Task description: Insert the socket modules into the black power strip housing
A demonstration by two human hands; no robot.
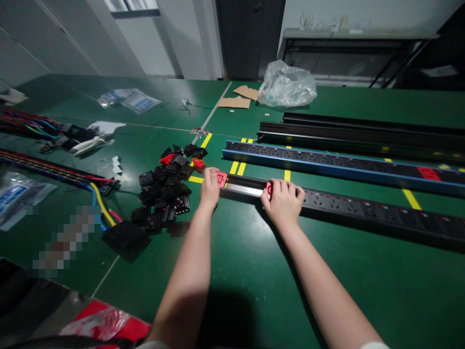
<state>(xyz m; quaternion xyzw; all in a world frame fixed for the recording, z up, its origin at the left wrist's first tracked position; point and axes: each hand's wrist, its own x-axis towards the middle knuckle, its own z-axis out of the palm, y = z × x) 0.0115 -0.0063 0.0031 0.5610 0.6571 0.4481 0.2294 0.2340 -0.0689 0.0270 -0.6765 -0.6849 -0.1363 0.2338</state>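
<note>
- Where the long black socket strip [363, 208] ends on the green bench [236, 261], the left hand [209, 186] pinches a red socket module [221, 179] at the open channel's tip.
- The right hand [283, 201] curls closed over the strip, fingers on a second red module [269, 189].
- A pile of black modules [163, 194] lies just left.

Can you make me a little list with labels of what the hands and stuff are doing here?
left hand: holds a red socket module at the strip's end
right hand: rests on the black power strip, at another red module
beside left hand: pile of black socket modules
behind: blue power strip
surface: green table
</note>
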